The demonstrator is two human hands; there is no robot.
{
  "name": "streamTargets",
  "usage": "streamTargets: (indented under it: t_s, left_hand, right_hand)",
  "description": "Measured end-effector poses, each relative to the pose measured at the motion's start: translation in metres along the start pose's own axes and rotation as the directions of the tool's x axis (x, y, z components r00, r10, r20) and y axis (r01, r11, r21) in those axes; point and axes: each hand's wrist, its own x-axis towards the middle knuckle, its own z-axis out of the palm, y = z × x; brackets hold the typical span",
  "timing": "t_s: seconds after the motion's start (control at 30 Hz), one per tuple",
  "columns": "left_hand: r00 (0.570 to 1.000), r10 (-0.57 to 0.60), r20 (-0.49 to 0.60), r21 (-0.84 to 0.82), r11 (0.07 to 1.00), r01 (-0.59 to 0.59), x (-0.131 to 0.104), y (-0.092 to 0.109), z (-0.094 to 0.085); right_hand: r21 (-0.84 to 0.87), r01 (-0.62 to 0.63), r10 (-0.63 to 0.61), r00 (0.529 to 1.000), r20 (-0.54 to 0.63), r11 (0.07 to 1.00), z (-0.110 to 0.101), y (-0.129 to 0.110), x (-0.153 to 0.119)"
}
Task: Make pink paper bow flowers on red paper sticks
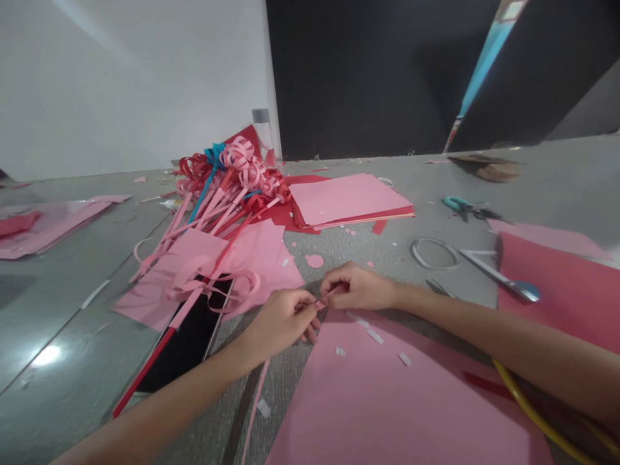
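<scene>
My left hand point(285, 320) and my right hand point(357, 287) meet near the middle, both closed in a pinch on a small pink paper strip point(321, 303). Most of the strip is hidden by the fingers. Under and in front of my hands lies a large pink paper sheet point(416, 407) with several short white pieces point(374, 336) on it. Left of my left hand, a curled pink paper flower on a red stick point(167, 345) rests over pink sheets point(259, 258) and a black flat object point(181, 361).
A bunch of paper flowers point(227, 174) lies at the back left, beside a stack of pink and red paper point(349, 194). On the right are teal-handled scissors point(458, 205), a tape roll point(436, 253), a metal spoon-like tool point(523, 289) and red paper point(562, 297).
</scene>
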Motion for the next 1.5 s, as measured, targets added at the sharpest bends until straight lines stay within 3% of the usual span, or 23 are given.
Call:
streamTargets:
  t_s: [0.5, 0.83, 1.2, 1.33, 1.5]
  left_hand:
    - [1.000, 0.007, -0.004, 0.014, 1.000, -0.007, -0.001, 0.002, 0.000]
    - [0.998, 0.066, -0.024, 0.065, 0.996, -0.064, 0.000, -0.007, -0.001]
    - [0.994, 0.047, -0.094, -0.135, 0.989, -0.060, -0.001, -0.004, -0.003]
    - [0.996, 0.053, -0.074, -0.077, 0.995, -0.059, -0.001, -0.003, -0.003]
    - [0.996, 0.055, -0.063, -0.066, 0.996, -0.059, -0.002, -0.003, -0.004]
  right_hand:
    - [-0.056, 0.055, -0.058, 0.997, -0.045, 0.997, 0.003, 0.002, 0.000]
    - [-0.032, 0.016, -0.017, 0.999, -0.048, 0.999, 0.005, -0.001, 0.002]
    - [0.042, 0.047, -0.049, 0.997, 0.061, 0.998, -0.005, -0.005, 0.008]
    - [-0.051, 0.083, -0.079, 0.994, 0.075, 0.995, -0.009, -0.006, 0.009]
    - [0.001, 0.046, -0.045, 0.966, 0.253, 0.999, -0.030, -0.016, -0.003]
